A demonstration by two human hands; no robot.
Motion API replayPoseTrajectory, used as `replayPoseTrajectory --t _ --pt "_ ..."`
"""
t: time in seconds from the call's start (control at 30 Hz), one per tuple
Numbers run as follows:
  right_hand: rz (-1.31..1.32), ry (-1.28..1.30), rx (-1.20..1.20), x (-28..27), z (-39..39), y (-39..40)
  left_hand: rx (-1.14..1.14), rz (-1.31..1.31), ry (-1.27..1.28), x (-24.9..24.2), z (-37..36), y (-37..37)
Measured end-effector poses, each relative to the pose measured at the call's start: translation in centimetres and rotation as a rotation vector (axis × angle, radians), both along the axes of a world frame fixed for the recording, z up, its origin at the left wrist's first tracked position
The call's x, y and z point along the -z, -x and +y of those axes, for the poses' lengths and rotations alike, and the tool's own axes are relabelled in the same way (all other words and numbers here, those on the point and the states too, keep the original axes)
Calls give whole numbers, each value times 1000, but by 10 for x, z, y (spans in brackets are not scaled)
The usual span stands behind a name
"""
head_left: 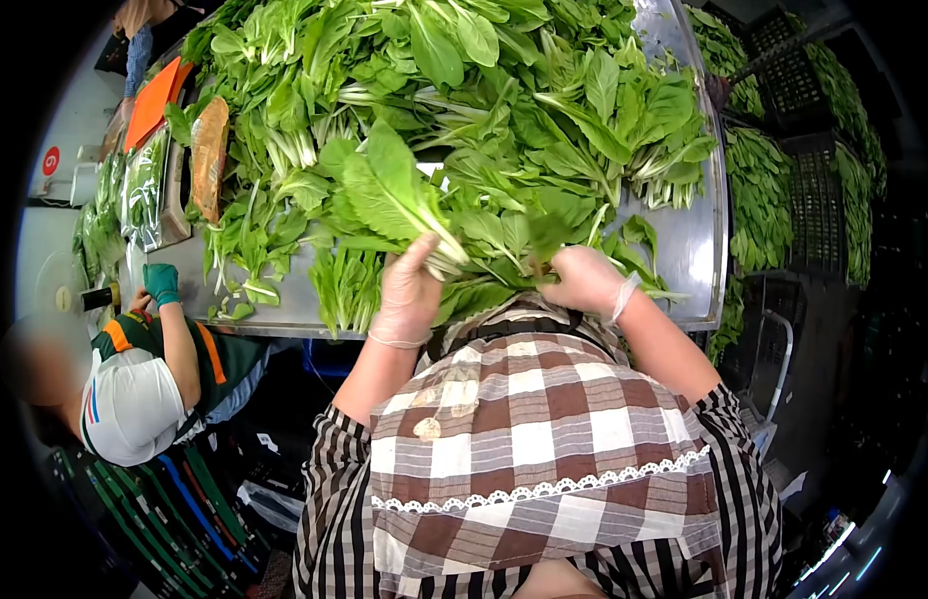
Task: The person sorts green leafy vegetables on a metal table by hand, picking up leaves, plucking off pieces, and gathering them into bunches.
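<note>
Your left hand (411,292), in a clear glove, is closed around the pale stems of a leafy bunch (389,190), fingers wrapped near the base, while the leaves fan up and away over the metal table (696,255). Your right hand (584,282) is curled in with its fingertips drawn together; a blurred leaf (550,235) sits just beside them, and you cannot tell from here whether they pinch it. The bunch should feel light, stiffer at the stems, soft and easily torn at the leaves, perhaps slippery if damp, so take it low on the stems and grip gently. Between and beyond your 2 hands spreads a heap of greens (474,95). Farther out, a co-worker (140,399) is at your left, and black crates (815,195) of greens stand to your right.
</note>
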State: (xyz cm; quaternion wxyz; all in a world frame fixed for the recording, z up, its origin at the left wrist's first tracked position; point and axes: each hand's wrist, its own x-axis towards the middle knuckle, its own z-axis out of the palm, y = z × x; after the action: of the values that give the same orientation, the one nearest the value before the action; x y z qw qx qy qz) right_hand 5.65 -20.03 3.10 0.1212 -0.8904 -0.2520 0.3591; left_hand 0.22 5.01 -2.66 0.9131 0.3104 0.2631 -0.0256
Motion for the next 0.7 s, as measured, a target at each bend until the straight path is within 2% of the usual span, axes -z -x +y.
replayPoseTrajectory --t 0.03,0.13,0.17,0.2,0.27,0.37,0.5,0.6,0.7 --pt "-66 -176 64 11 -9 4 -8 26 37 -1 6 0" --pt "59 -587 531 24 -17 -5 -39 62 151 -4 20 0" --pt "-64 -565 611 31 -17 -10 -28 48 161 -4 20 -1" --pt "-188 -406 619 36 -18 -16 -17 33 169 -6 20 -1" --pt "-302 -285 536 45 -16 -18 52 -18 147 -15 11 -7" --pt "-351 -245 514 68 -16 -17 122 -60 131 -30 -1 -13" --pt "-33 -763 824 74 -22 -11 173 -1 88 -21 -3 -6" --pt "312 -925 1038 63 -23 -2 210 -42 91 -17 -7 -5" --pt "392 -971 1060 54 -20 5 214 -54 88 -12 -16 -4"
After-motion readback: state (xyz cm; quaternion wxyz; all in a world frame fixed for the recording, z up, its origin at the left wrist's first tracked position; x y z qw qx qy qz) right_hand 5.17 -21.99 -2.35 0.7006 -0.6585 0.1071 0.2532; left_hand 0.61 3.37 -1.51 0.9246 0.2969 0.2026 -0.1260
